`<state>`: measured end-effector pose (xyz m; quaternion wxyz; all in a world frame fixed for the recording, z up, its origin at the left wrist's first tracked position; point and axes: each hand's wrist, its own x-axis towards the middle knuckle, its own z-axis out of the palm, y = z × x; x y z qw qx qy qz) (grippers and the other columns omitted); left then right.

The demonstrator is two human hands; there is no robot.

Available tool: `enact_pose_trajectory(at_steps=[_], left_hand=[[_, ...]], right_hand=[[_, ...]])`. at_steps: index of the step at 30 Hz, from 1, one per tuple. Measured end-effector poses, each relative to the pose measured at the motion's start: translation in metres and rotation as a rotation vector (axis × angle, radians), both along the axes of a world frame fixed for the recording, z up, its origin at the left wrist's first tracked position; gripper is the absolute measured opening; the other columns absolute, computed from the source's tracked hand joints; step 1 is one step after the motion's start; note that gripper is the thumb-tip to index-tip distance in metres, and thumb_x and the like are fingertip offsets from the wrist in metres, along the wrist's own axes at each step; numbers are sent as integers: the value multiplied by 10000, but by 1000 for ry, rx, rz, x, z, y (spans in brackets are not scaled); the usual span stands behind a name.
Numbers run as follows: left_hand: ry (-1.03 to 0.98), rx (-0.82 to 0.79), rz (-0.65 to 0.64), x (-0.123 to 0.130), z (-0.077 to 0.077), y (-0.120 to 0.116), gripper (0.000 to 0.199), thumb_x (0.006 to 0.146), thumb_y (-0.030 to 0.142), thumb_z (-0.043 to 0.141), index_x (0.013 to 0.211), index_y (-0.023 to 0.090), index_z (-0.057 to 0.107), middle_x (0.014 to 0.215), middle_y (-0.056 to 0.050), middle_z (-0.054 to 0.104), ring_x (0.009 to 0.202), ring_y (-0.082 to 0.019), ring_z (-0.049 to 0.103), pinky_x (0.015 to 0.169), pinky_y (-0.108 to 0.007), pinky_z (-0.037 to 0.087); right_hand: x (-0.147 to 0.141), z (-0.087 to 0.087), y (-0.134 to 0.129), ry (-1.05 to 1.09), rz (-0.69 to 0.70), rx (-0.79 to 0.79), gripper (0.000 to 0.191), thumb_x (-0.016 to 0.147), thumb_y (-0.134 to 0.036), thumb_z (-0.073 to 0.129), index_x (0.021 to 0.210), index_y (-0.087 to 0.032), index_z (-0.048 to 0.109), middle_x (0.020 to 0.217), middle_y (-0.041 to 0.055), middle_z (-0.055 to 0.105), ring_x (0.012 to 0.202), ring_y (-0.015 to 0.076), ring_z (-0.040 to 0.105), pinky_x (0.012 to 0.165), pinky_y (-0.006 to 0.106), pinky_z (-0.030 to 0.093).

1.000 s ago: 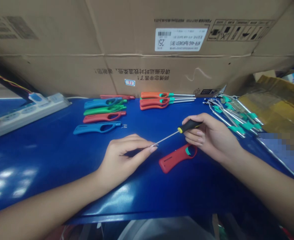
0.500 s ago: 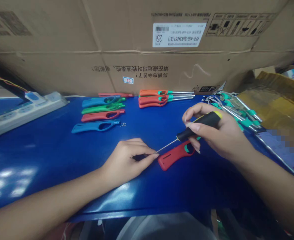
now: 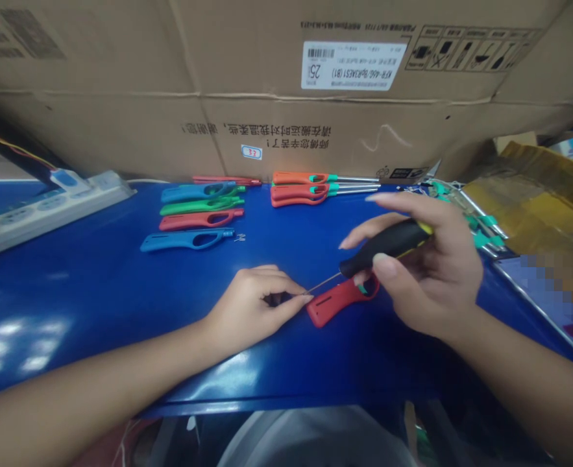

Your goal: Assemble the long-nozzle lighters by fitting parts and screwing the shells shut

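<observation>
Pinching one screwdriver at its tip with my left hand, I cradle its handle in my right hand, forefinger lifted; one red casing lies beside it, two blue casings farther left.

Over the last second: right-hand grip loosened; fingers wrapped around the screwdriver at 1.0 s, now opened, with the index finger extended above the handle and the thumb laid along its near side. Handle front, yellow at 1.0 s, now shows black; yellow shows at the rear instead. Visible shaft shorter. Left-hand grip shifted rightward, fingertips now just beside the butt of the red lighter body; contact unclear. Right fingers now partly mask that body's green trigger, and the hand covers much of the metal-tube bundle, fully exposed at 1.0 s.
</observation>
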<state>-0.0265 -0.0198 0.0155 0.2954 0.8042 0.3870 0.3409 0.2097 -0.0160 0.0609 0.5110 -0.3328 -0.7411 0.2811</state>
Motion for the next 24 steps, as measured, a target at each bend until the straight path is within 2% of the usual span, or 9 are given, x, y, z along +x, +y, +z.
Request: enact_pose_trajectory(at_steps=[3,5,9,11,13,15,19,24], left_hand=[[-11,10,1,0,0,1,77,894,235,740,879,203,808,843,-21,796,742,-148,694,666,-258,534],[-30,33,-7,1,-1,1,61,890,229,749,885,204,804,855,-13,799,769,-146,698,699,-258,537],[-50,66,-43,1,-1,2,56,893,239,754,899,199,792,868,-5,798,797,-139,695,755,-260,539],[-32,69,-63,1,-2,2,201,855,303,800,1019,189,778,960,-27,795,880,-163,695,826,-288,545],[13,57,-86,1,-3,2,474,791,389,849,1194,174,722,1082,-62,773,987,-202,679,901,-333,542],[63,39,-129,0,-5,2,634,774,437,854,1309,163,654,1167,-86,741,1066,-229,653,960,-374,529],[105,38,-233,1,-7,1,612,846,408,797,1366,163,589,1266,-90,702,1147,-231,619,1044,-394,485],[150,61,-305,2,-6,2,550,899,367,746,1383,178,561,1342,-81,664,1210,-222,580,1096,-383,435]], right_hand=[[-3,3,-3,46,83,-101,667,894,-124,678,1440,-418,433,1098,23,705,851,182,727,651,293,617],[-6,3,-2,93,85,-78,708,843,-77,734,1387,-441,464,1026,-11,717,795,170,730,634,282,622],[-11,0,5,141,81,196,624,781,-35,775,1280,-358,583,1072,5,691,791,158,733,591,255,631],[-11,-1,8,146,88,299,605,782,-36,768,1288,-320,598,1025,10,691,784,160,731,570,251,633],[-11,-1,9,130,77,276,592,810,-46,741,1313,-319,590,924,1,700,779,171,729,567,264,639],[-9,0,8,120,40,231,574,824,-58,724,1312,-330,594,885,0,701,776,184,725,559,285,641],[-6,2,5,90,16,208,559,801,-55,731,1272,-333,617,910,6,681,733,183,702,529,306,630],[-7,3,5,41,59,230,602,763,16,722,1287,-265,627,860,21,651,713,173,689,526,277,619]])
